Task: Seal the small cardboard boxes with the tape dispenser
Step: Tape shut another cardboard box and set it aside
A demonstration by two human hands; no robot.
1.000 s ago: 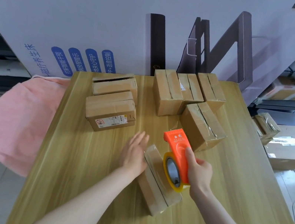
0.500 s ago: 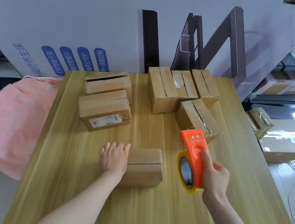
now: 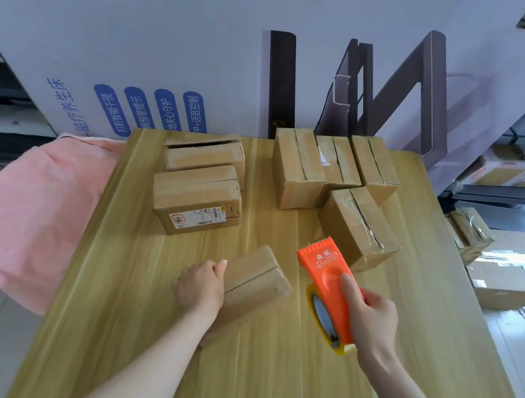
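Right hand [image 3: 369, 317] clamped round the orange tape dispenser [image 3: 328, 276], fingers wrapped over its body, the toothed blade end pointing away from the person and the tape roll [image 3: 324, 317] at the wrist end. The tool is held apart from every carton. Left hand [image 3: 201, 287] grips the near-left end of the small box [image 3: 258, 278], thumb laid against its upper edge, steadying it on the table [image 3: 291, 394]. The dispenser lies just to the right of this box, not touching it. The box's long axis runs diagonally, from near-left under the left hand to far-right, and its centre seam [image 3: 253, 279] follows the same line. No tape shows on it, so it is judged the one awaiting sealing. The coming stroke would thus call for the blade end to cross leftward onto the box's far-right end and be drawn along the seam toward the left hand. Beyond the box to the far right stand four taped cartons [image 3: 359, 227]. Beyond it to the far left stand two more cartons [image 3: 196, 200], the farther one with a gaping flap.
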